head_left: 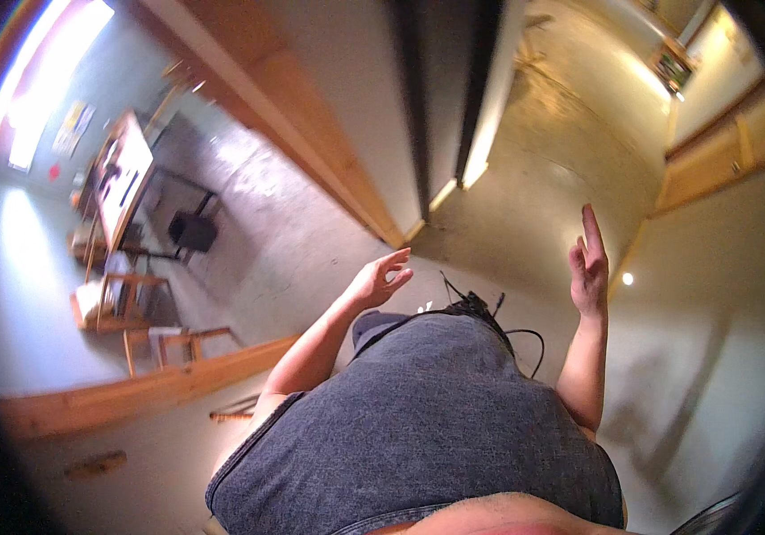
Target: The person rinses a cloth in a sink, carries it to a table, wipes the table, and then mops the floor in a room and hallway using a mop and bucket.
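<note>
My left hand (382,280) is raised in front of me with its fingers apart and nothing in it. It is nearest to the lower end of a wooden door frame (347,192). On the other side, my right hand (589,272) is held up with the fingers stretched out, also holding nothing. Beside it runs the pale wall (703,294) on the right. Between the two hands, black cables (476,303) bunch at the front of my dark sleeveless top (436,419).
Through the left doorway stand a desk (135,160), a dark stool (192,232) and wooden chairs (119,303). A concrete floor (561,125) runs ahead on the right, past a wooden cabinet (735,152). A dark upright edge (413,107) stands between the two spaces.
</note>
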`<state>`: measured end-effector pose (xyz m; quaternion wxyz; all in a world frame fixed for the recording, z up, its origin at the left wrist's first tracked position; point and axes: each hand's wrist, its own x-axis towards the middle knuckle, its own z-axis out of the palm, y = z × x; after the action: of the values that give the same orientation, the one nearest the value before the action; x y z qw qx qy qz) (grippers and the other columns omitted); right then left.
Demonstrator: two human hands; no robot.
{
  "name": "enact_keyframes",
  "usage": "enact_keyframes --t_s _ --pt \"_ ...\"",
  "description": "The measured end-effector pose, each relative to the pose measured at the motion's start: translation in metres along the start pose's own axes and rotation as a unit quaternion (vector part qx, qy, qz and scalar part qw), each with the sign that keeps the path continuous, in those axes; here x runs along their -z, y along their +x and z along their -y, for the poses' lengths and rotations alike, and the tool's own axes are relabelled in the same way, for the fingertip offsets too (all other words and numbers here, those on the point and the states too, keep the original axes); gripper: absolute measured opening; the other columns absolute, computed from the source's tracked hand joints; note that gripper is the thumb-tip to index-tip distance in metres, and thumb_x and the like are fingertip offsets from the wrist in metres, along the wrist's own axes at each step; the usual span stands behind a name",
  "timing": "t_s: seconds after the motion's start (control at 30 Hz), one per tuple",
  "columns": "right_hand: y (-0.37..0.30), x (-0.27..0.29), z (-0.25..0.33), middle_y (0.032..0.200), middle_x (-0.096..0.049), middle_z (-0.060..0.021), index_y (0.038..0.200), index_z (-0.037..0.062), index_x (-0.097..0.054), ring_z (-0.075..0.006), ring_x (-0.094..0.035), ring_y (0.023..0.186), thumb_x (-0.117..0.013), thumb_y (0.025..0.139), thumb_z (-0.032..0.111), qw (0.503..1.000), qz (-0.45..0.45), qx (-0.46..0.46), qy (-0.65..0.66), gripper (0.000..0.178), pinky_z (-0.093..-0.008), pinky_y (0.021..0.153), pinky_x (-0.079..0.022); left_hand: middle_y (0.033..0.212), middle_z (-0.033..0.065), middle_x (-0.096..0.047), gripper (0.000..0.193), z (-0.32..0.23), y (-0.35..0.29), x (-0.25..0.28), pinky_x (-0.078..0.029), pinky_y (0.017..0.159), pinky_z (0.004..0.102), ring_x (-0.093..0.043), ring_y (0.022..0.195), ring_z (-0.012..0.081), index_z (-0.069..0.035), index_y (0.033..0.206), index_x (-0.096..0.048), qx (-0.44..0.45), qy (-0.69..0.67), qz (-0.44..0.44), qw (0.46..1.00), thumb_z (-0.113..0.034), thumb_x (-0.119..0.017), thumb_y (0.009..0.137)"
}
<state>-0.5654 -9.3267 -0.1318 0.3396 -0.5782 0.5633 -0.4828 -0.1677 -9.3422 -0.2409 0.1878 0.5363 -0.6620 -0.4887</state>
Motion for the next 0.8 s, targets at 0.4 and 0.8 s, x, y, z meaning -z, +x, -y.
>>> enact_keyframes --t_s 0.4,0.8 --pt "0.056 0.229 -0.115 0.158 -0.028 -0.0138 0.153 0.0105 -0.028 -0.0315 -0.023 0.147 -0.052 0.084 0.074 0.962 -0.231 -0.125 -0.076 0.097 -0.0568 0.116 -0.021 0.139 0.0186 -0.053 0.058 -0.126 0.333 -0.162 -0.042 0.105 0.0418 -0.052 0.127 0.0321 -0.009 0.143 -0.046 -0.095 0.172 0.202 0.959 -0.039 -0.06 0.095" --pt "0.208 0.457 -0.22 0.158 -0.027 -0.0163 0.152 0.0065 -0.028 -0.0323 -0.022 0.147 -0.049 0.09 0.068 0.897 -0.369 -0.194 -0.144 0.091 -0.049 0.118 -0.019 0.13 0.0231 -0.058 0.054 -0.35 0.695 -0.284 -0.044 0.101 0.041 -0.056 0.119 0.0386 -0.006 0.137 -0.051 -0.194 0.179 0.218 0.94 -0.036 -0.062 0.093"
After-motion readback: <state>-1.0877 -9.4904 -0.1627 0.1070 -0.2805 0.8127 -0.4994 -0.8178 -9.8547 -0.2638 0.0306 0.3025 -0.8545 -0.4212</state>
